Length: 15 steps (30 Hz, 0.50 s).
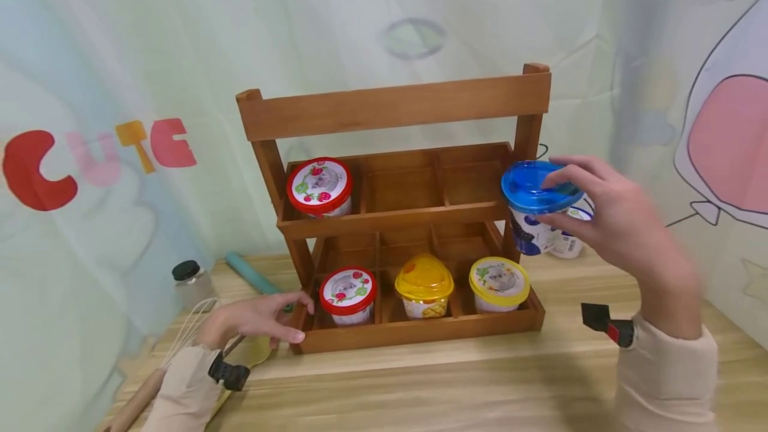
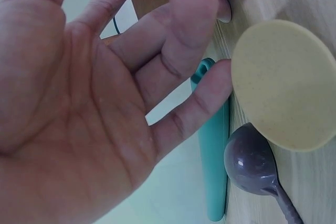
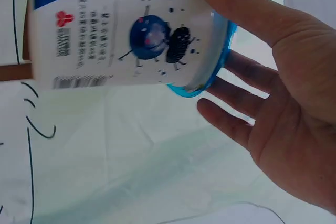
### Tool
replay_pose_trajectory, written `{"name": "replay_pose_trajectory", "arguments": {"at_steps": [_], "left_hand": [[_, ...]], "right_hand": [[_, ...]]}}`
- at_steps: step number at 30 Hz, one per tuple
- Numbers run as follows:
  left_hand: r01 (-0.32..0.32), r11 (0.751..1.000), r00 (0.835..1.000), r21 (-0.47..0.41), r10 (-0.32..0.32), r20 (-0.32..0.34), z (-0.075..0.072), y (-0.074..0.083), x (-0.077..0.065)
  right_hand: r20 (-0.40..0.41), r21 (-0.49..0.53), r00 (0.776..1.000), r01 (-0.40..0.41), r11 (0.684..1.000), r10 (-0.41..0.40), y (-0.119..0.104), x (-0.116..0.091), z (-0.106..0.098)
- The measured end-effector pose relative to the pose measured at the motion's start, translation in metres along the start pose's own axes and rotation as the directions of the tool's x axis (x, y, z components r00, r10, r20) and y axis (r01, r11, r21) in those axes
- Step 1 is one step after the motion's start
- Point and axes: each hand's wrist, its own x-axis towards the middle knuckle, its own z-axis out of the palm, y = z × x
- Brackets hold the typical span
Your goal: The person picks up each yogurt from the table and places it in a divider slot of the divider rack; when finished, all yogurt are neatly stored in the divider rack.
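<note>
My right hand grips a blue-lidded yogurt cup by its lid, thumb on one side and fingers on the other. It is raised beside the right post of a two-tier wooden rack. In the right wrist view the cup shows blueberry drawings. My left hand rests with loosely bent fingers at the rack's lower left corner, its palm bare in the left wrist view. A red-lidded cup stands in the upper left compartment. Below are another red-lidded cup, a yellow dome-lidded cup and a yellow flat-lidded cup.
Behind the raised cup, another white cup stands on the table right of the rack. At left lie a whisk, a teal-handled tool, a dark ladle and a beige round utensil, near a black-lidded jar.
</note>
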Motion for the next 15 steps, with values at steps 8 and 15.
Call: {"name": "replay_pose_trajectory", "arguments": {"at_steps": [8,15], "left_hand": [[0.0,1.0,1.0,-0.001,0.0,0.001,0.001,0.0,0.001],[-0.003,1.0,1.0,0.005,0.002,0.013,0.0,-0.001,0.003]], "right_hand": [[-0.112,0.02,0.991,0.07,0.997,-0.068,-0.018,0.012,0.018],[-0.178,0.048,0.981,0.084,0.995,-0.074,-0.028,0.017,0.025]]}}
